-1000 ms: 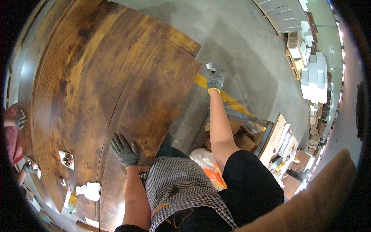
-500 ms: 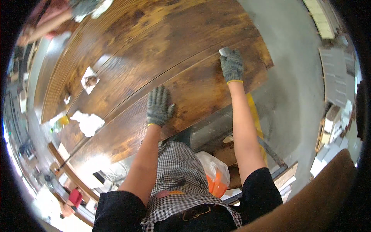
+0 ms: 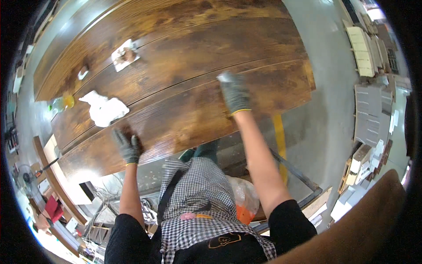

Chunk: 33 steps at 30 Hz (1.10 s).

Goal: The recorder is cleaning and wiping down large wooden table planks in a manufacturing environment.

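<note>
Brown wood-grain boards (image 3: pixel 189 61) lie side by side before me. My left hand (image 3: pixel 127 148), in a grey knitted glove, rests on the near board with its fingers apart, holding nothing. Further right, my right hand (image 3: pixel 236 93) in a matching glove is over the same board, slightly blurred. Its fingers are closed on a small white pad (image 3: pixel 224 77) that sticks out at the fingertips. Beyond my left hand lies a crumpled white cloth (image 3: pixel 105 111). A white sheet with a brown lump on it (image 3: pixel 125 56) lies on the boards farther off.
A bottle with yellow liquid (image 3: pixel 67 102) lies at the boards' left end, near a small white block (image 3: pixel 82 73). A metal bar (image 3: pixel 299 174) and a plastic bag with orange contents (image 3: pixel 244 200) are below the near edge. Stacked panels (image 3: pixel 371 110) stand at right.
My left hand has moved left along the near board. My right hand has swept left with the white pad. Another person's arms and gloved hand have left the upper left; the view has shifted.
</note>
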Motion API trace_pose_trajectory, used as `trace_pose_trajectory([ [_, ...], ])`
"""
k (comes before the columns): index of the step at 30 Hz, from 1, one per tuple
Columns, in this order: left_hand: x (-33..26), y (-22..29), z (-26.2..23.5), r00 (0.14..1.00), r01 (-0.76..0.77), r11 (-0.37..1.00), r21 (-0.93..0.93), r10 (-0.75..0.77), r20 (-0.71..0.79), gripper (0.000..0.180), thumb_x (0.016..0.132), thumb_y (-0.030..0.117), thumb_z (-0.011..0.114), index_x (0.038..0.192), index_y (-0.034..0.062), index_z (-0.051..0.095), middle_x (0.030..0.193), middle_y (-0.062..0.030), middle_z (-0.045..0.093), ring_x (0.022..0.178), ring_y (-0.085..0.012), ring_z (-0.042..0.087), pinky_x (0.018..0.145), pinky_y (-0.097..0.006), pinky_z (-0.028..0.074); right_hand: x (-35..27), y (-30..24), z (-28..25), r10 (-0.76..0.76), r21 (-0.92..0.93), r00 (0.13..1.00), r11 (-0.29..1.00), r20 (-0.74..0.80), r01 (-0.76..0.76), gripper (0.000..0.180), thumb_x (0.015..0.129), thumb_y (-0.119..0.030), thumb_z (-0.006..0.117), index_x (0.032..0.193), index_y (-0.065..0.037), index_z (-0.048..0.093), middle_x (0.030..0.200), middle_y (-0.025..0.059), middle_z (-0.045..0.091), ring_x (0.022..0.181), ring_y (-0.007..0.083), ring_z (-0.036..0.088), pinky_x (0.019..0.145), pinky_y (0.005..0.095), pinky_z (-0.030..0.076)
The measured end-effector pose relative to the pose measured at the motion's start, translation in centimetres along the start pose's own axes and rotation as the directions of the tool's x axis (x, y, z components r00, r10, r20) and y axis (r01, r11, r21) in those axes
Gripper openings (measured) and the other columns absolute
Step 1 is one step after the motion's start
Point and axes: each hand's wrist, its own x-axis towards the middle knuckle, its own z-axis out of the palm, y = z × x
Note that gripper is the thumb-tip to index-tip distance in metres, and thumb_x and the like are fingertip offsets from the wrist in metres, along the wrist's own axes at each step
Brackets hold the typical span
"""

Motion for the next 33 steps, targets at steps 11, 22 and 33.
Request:
trace_pose_trajectory([
  [11, -1.3, -10.7, -2.0, 0.961, 0.275, 0.958, 0.085, -0.275, -0.018, 0.083, 0.094, 0.047, 0.059, 0.151, -0.0076, 0.031, 0.159, -0.0302, 0.027, 0.148, -0.0453, 0.025, 0.123, -0.052, 0.017, -1.9, -15.4, 10.9, -0.084, -0.145, 0.99, 0.984, 0.114, 0.1, 0.027, 0.088, -0.024, 0.063, 0.112, -0.013, 0.07, 0.105, 0.0199, 0.068, 0.099, 0.0412, 0.063, 0.084, 0.0523, 0.051],
  [22, -1.0, -9.6, -2.5, 0.942, 0.328, 0.944, -0.016, -0.326, 0.078, 0.086, 0.095, 0.049, 0.055, 0.154, -0.0058, 0.027, 0.163, -0.0264, 0.02, 0.152, -0.0427, 0.016, 0.125, -0.054, 0.011, -7.7, -36.6, 25.4, -0.558, 0.279, 0.821, 0.813, 0.12, 0.511, 0.031, 0.09, -0.02, 0.064, 0.117, -0.006, 0.064, 0.124, 0.0206, 0.063, 0.122, 0.0393, 0.055, 0.106, 0.0475, 0.043],
  [33, -1.4, -11.1, -2.8, 0.934, 0.351, 0.893, -0.281, -0.356, 0.038, 0.058, 0.093, 0.034, 0.06, 0.14, 0.0009, 0.05, 0.154, -0.0219, 0.039, 0.146, -0.0408, 0.032, 0.123, -0.056, 0.021, -7.1, -45.9, 26.5, -0.479, 0.248, 0.754, 0.878, 0.45, 0.41, 0.039, 0.077, -0.011, 0.078, 0.115, -0.012, 0.073, 0.114, 0.0159, 0.067, 0.109, 0.0343, 0.062, 0.097, 0.0437, 0.05],
])
